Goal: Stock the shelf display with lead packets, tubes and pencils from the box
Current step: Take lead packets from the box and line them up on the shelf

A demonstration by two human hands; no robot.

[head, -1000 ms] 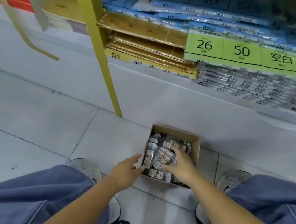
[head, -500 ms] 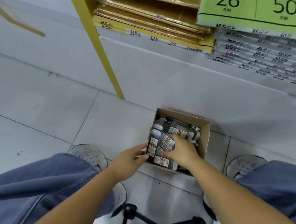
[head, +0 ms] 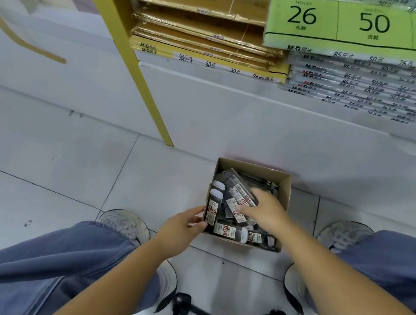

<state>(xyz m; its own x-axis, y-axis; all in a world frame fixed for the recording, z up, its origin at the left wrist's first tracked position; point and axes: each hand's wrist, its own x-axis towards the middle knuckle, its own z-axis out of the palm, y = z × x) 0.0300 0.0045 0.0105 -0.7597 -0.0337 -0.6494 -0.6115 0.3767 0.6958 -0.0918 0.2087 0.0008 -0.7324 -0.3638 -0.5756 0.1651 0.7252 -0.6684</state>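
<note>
Cardboard box [head: 284, 193], open-topped, on the tiled floor [head: 41, 148] at 12 o'clock from the seated person, between the two shoes and close against the white base of the shelving.

Contents: dark lead packets [head: 228, 232] with white-and-red labels, piled loosely at several angles; the box looks close to full. Tubes and pencils cannot be told apart from the packets at this size.

Left hand [head: 181, 230]: at 9 o'clock of the box, fingers curled together against its near-left corner, thumb along the wall, steadying it. Nothing is held in it apart from the box edge.

Right hand [head: 265, 211]: inside the box, palm down on the pile, fingers spread and slightly bent over a slanted packet. Whether they have closed on a packet cannot be told; none is lifted clear.

Shelf stock at 12 to 2 o'clock: flat paper pads in yellow wrappers [head: 205, 60], a green-labelled pack [head: 369, 30] marked 26 and 50, and clear-wrapped refill packs [head: 368, 89] below it. A yellow upright [head: 126, 45] slants down at 11 o'clock. No lead display is in view.

Progress, as a judgement: early. The person is at the picking stage, and practically the whole box remains to be shelved.
</note>
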